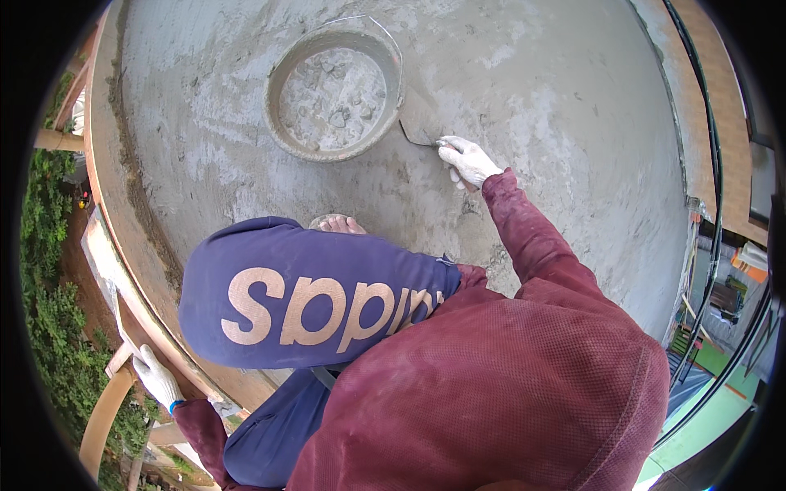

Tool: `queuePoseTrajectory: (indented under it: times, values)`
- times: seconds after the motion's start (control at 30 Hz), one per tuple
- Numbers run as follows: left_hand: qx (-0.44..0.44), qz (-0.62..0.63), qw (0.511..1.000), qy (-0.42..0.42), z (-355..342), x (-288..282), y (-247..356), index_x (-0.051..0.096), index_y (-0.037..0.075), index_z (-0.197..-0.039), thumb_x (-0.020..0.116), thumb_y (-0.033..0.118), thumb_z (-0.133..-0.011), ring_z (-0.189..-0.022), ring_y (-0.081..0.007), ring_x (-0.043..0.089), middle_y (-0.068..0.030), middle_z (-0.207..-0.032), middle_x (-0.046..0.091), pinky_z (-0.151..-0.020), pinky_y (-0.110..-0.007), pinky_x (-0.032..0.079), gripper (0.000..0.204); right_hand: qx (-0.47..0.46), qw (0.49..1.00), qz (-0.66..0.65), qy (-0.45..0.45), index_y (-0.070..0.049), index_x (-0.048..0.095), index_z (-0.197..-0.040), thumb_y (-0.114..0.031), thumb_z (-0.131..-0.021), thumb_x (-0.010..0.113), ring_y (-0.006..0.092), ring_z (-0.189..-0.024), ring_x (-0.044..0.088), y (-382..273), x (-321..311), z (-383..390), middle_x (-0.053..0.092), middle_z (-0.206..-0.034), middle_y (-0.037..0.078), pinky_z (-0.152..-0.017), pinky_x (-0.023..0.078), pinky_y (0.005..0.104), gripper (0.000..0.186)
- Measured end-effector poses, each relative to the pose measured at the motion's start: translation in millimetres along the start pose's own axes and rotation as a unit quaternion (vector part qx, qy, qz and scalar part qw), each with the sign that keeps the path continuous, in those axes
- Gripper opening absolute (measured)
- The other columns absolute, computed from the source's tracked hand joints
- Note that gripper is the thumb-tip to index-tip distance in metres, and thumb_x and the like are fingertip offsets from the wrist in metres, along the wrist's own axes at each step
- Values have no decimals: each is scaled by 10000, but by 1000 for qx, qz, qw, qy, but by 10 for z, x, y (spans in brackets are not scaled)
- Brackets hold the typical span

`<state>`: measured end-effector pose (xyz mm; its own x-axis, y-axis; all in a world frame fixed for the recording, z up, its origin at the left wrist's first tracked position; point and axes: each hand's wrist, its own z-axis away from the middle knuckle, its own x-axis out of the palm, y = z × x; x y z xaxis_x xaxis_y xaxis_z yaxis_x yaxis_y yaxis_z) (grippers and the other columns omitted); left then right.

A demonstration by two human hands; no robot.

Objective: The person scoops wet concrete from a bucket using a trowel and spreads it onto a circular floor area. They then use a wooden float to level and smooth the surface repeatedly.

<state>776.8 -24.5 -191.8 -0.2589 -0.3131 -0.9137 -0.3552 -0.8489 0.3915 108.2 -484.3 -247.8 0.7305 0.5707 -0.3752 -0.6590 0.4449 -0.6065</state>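
Observation:
My right hand (471,162), in a white glove, is closed round the handle of a trowel (422,131). Its blade is smeared with grey mortar and lies close to the right side of a bucket (277,131). Lumpy wet mortar (334,98) partly fills this bucket, and its wire handle leans to the far side. Low at the left, my left hand (158,376), gloved too, is closed on the end of a pale wooden board (110,274) along the outer edge; part of its grip is hidden.
Wet grey cement (565,155) covers the slab around the bucket. My bent knee (311,295) and bare foot (340,224) are close by. Beyond the wooden edge form (147,286), greenery (53,327) shows lower down. Black cables (711,139) run along the right side.

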Motion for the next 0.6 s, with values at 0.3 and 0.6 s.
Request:
queuePoseTrajectory:
  times: [0.3, 0.6]
  values:
    - [8, -1, 1000, 1, 4, -6, -121, 455, -96, -1523, 508, 496, -1099, -1364, -359, 551, -283, -1504, 553, -1156, -413, 404, 730, -39, 997, -51, 47, -81, 531, -1498, -287, -1039, 644, 94, -616, 587, 142, -258, 185, 605, -890, 0, -507, 511, 290, 516]
    - [0, -6, 1000, 1, -15, -27, -195, 500, -76, -1492, 522, 537, -1081, -1358, -393, 561, -283, -1468, 587, -1154, -416, 402, 738, -377, 830, 380, 159, -54, 641, -1388, -228, -976, 697, 249, -859, 734, -778, -611, 737, 750, -1134, 124, -747, 577, 393, 451]
